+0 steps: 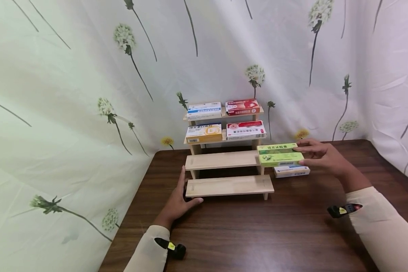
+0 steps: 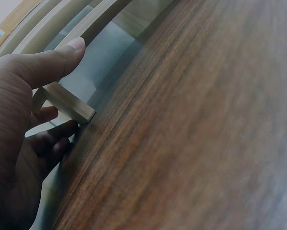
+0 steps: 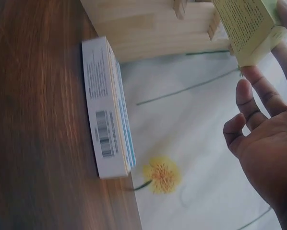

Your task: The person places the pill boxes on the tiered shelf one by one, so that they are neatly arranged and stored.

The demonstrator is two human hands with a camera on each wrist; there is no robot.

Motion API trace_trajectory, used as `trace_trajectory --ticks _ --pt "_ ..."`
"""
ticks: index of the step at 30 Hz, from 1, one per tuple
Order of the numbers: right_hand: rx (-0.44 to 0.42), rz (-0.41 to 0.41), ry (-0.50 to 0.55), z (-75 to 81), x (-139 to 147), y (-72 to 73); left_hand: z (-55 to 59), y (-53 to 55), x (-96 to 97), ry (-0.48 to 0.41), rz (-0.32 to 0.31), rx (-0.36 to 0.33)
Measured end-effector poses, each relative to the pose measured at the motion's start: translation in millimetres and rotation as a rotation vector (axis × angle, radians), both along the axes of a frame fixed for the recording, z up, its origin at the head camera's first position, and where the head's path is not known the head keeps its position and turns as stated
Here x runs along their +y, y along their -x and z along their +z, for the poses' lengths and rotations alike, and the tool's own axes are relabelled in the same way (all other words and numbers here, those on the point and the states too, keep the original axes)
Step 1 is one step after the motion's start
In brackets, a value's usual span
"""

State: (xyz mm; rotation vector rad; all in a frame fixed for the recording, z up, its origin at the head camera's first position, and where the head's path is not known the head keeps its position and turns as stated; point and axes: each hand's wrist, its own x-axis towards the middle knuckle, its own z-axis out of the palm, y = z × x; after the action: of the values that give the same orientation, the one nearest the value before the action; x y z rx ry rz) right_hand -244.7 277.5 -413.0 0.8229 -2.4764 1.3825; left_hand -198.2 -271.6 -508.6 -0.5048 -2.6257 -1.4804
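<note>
A wooden tiered display rack (image 1: 229, 186) stands on the table with four steps. My left hand (image 1: 177, 202) holds the rack's left end, thumb at the front of the lowest step. Its other fingers bend behind the front leg (image 2: 69, 103) in the left wrist view. My right hand (image 1: 321, 158) pinches a green medicine box (image 1: 279, 155) by its right end. This box is level with the second-lowest step, its left end overlapping that step's right end in the head view. Below it, a white-and-blue medicine box (image 1: 291, 172) lies on the table, right of the rack.
The top step carries a blue-and-white box (image 1: 204, 110) and a red box (image 1: 242, 107). On the step below sit a yellow-and-white box (image 1: 204, 133) and a red-and-white box (image 1: 246, 130). A flower-printed curtain (image 1: 210, 56) hangs behind the dark wooden table (image 1: 244, 230).
</note>
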Motion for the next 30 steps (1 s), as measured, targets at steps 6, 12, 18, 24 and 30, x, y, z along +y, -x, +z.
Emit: trace_trajectory --ticks 6,12,18,24,30 --pt "-0.032 0.006 -0.008 1.1 -16.3 4.1 2.0 -1.5 1.0 0.0 0.002 -0.002" --pt "-0.034 0.059 0.024 1.7 -29.6 8.4 2.1 -1.5 1.5 0.019 0.007 -0.001" --pt "0.001 0.066 0.002 1.7 -42.4 11.0 1.3 -1.3 1.4 0.008 0.002 0.0" --pt "0.051 0.053 -0.016 1.8 -55.2 11.9 2.0 -1.8 1.8 -0.001 -0.002 -0.009" --pt "0.088 0.035 -0.036 2.7 -67.4 9.3 3.0 -2.3 1.9 0.003 -0.002 -0.008"
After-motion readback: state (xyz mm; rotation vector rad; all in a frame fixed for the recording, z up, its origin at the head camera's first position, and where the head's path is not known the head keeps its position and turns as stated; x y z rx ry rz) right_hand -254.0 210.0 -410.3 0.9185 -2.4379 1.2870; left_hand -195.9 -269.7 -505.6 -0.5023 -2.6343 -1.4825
